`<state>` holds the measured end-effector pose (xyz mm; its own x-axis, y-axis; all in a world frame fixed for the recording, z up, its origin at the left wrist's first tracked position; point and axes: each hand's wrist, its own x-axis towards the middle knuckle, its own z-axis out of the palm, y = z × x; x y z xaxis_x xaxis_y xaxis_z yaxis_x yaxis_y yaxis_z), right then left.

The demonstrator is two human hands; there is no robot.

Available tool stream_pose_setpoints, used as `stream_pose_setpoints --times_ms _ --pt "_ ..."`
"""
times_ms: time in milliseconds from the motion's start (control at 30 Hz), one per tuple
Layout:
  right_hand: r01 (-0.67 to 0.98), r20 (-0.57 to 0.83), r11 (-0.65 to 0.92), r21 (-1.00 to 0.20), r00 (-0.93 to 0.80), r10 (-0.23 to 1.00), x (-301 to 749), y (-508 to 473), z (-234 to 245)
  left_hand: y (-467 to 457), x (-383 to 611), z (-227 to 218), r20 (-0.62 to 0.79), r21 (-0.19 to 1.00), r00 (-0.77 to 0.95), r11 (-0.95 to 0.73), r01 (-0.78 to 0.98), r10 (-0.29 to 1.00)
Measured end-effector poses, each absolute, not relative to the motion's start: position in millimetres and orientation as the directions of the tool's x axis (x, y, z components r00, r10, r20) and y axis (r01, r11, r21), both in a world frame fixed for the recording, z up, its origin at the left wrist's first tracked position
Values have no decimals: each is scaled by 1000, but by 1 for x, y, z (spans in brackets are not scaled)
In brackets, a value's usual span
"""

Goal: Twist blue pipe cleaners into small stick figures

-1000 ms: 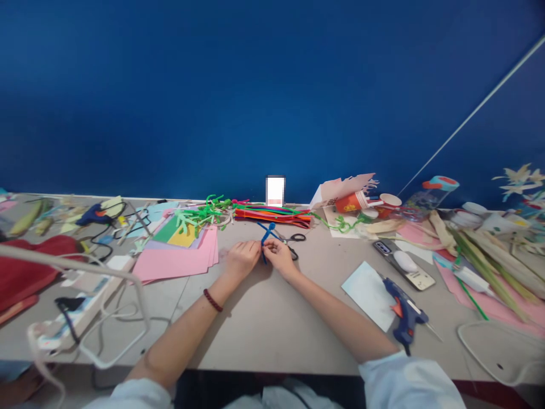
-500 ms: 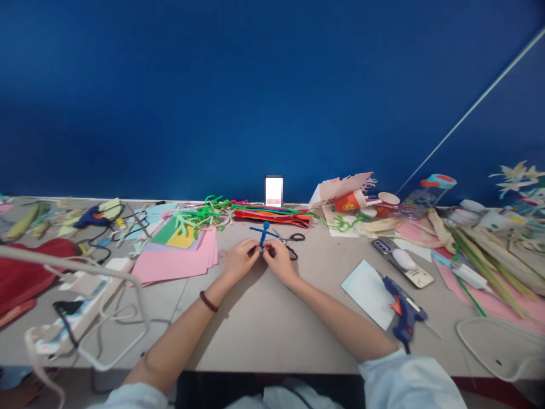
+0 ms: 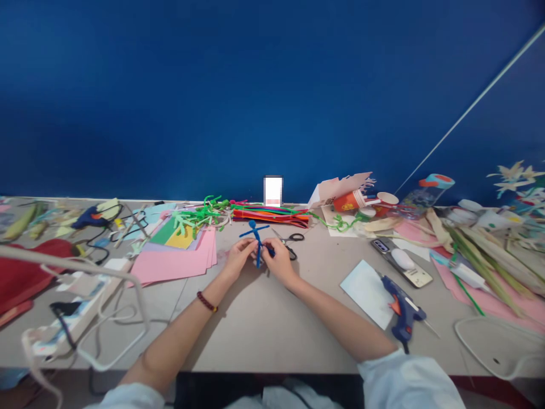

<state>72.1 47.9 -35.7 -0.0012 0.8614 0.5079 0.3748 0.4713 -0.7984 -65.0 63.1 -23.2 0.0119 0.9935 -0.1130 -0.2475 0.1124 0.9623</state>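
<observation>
A small blue pipe-cleaner figure (image 3: 256,236) with a round head and two outstretched arms stands upright between my hands near the middle of the table. My left hand (image 3: 237,258) pinches its lower part from the left, fingers closed. From the right, my right hand (image 3: 279,259) grips the same lower part with closed fingers. Black-handled scissors (image 3: 290,243) lie on the table just behind my right hand.
A bundle of coloured pipe cleaners (image 3: 272,216) and green twisted pieces (image 3: 200,216) lie behind. Coloured paper sheets (image 3: 179,253) sit at left, with a power strip and cables (image 3: 80,307). At right are a blue glue gun (image 3: 402,309), white card (image 3: 369,292), phone (image 3: 402,261) and paper cups (image 3: 361,201).
The blue figure has turned in my fingers and shifted slightly left; its head and arms now stand more upright. Both hands stay pinched on its lower part.
</observation>
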Motion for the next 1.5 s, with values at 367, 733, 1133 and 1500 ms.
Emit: stream_pose_setpoints --times_ms 367,733,1133,1500 --pt "478 569 542 -691 -102 816 76 46 -34 61 -63 -26 -216 922 2 204 -328 976" --pt "679 673 666 -307 -341 657 85 49 -33 57 -58 -16 -293 829 63 286 -481 954" --pt "561 639 543 -625 -33 769 87 55 -35 58 -57 -27 -253 856 -37 206 -475 967" --pt "461 566 553 -694 -123 815 82 48 -34 62 -62 -23 -167 899 -198 67 -433 966"
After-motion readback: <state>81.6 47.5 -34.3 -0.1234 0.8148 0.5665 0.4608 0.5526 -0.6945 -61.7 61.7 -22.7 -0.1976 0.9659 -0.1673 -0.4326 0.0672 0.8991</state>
